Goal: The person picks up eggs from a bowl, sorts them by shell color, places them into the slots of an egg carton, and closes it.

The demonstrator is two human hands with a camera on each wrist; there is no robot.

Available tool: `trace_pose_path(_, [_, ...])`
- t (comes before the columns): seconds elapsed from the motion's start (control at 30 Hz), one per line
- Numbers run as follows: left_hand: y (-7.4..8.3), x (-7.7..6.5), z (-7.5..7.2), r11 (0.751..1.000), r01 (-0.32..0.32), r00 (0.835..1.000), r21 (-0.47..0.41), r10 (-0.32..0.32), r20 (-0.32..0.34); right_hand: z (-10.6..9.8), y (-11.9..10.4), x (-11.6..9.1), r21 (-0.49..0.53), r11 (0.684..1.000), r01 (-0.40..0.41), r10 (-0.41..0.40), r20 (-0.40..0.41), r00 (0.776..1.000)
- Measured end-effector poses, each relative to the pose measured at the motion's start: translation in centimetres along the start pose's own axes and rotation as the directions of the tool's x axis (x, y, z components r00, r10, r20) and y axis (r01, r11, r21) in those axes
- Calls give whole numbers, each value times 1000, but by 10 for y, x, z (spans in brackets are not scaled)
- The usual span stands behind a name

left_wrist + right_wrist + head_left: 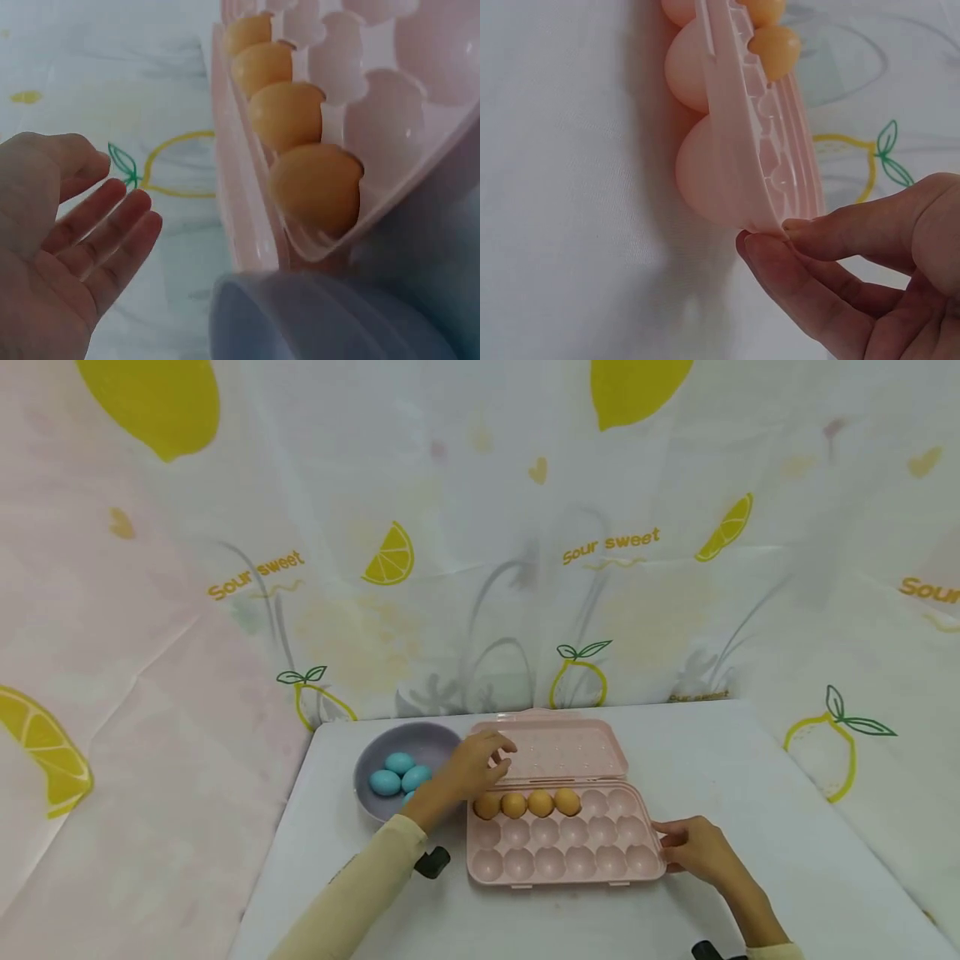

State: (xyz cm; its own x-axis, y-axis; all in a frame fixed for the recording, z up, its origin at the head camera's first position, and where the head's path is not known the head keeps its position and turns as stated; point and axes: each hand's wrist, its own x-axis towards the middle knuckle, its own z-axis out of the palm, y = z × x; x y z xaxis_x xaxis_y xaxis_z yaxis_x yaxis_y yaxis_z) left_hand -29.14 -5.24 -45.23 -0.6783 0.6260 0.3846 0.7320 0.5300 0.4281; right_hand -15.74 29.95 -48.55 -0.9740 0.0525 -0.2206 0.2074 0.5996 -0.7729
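Note:
A pink egg carton [549,862] lies with its lid [558,747] folded back. Several brown eggs [540,803] fill the left part of its far row; the other cups there hold nothing. My left hand [474,764], fingers loosely bent, hovers over the carton's far left corner with nothing in its grasp. In the left wrist view that hand [71,232] shows an open palm, apart from the nearest egg [315,187]. Between thumb and fingers my right hand [697,852] pinches the carton's right rim, as the right wrist view shows at the rim [742,150].
Left of the carton stands a grey-purple bowl [423,737] with several blue eggs [386,782], partly hidden by the left wrist. Both rest on a white table [750,777]. A lemon-print cloth [480,610] hangs behind the table.

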Motion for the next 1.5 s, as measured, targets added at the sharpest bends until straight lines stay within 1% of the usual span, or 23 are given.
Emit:
trace_pose_path(0.07, [-9,-7,-11,997,69,997,23,-69,18,1,0,1,0,1000,-2,2,2,1000])
trace_pose_path(0.1, [-13,-11,-17,993,109,993,41,-111,32,1,0,1,0,1000,-4,4,3,1000])
trace_pose_path(0.17, [-19,-20,-28,978,193,978,74,-198,71,2,0,1,0,1000,-2,2,2,1000])
trace_pose_path(0.23, [-25,-29,-37,957,267,952,116,-281,120,1,0,1,0,1000,3,-3,-2,1000])
trace_pose_path(0.27, [-27,-33,-40,946,293,941,138,-311,137,1,1,0,-2,1000,7,-7,-2,1000])
trace_pose_path(0.33, [-30,-42,-47,920,349,911,179,-378,164,1,1,0,-5,1000,13,-13,-2,1000])
trace_pose_path(0.4, [-32,-50,-52,894,393,886,218,-431,170,0,1,0,-10,1000,14,-14,-1,1000])
trace_pose_path(0.5, [-37,-61,-57,857,442,859,266,-490,152,0,1,1,-12,1000,13,-13,2,1000])
trace_pose_path(0.63, [-44,-72,-59,840,477,842,260,-521,140,-1,2,1,-9,1000,8,-8,4,1000])
trace_pose_path(0.77, [-51,-78,-57,834,499,829,236,-539,151,0,3,0,-3,1000,11,-11,3,1000])
trace_pose_path(0.83, [-53,-79,-55,834,502,826,230,-541,159,0,3,0,-1,1000,16,-16,2,1000])
trace_pose_path(0.9, [-54,-79,-54,836,502,826,221,-539,163,0,2,0,0,1000,20,-20,2,1000])
trace_pose_path(1.03, [-56,-79,-52,832,507,823,226,-545,159,1,0,1,-13,1000,16,-16,-4,1000])
trace_pose_path(1.1, [-57,-79,-50,821,523,813,231,-562,156,1,-1,1,-15,1000,13,-13,-8,1000])
trace_pose_path(1.13, [-57,-79,-50,812,533,804,238,-573,157,1,-1,1,-18,1000,11,-11,-8,1000])
trace_pose_path(1.2, [-58,-80,-49,802,541,795,254,-586,156,2,-2,0,-18,1000,8,-8,-7,1000])
trace_pose_path(1.33, [-60,-83,-46,775,574,764,264,-623,168,2,-2,0,-17,1000,8,-9,-2,1000])
trace_pose_path(1.37, [-60,-83,-45,771,582,758,258,-630,170,2,-2,0,-16,1000,9,-9,-3,1000])
trace_pose_path(1.43, [-60,-83,-44,757,606,741,243,-649,174,1,-2,0,-15,1000,16,-16,-1,1000])
trace_pose_path(1.5, [-60,-83,-43,752,615,734,238,-656,175,0,-2,0,-15,1000,21,-21,2,1000])
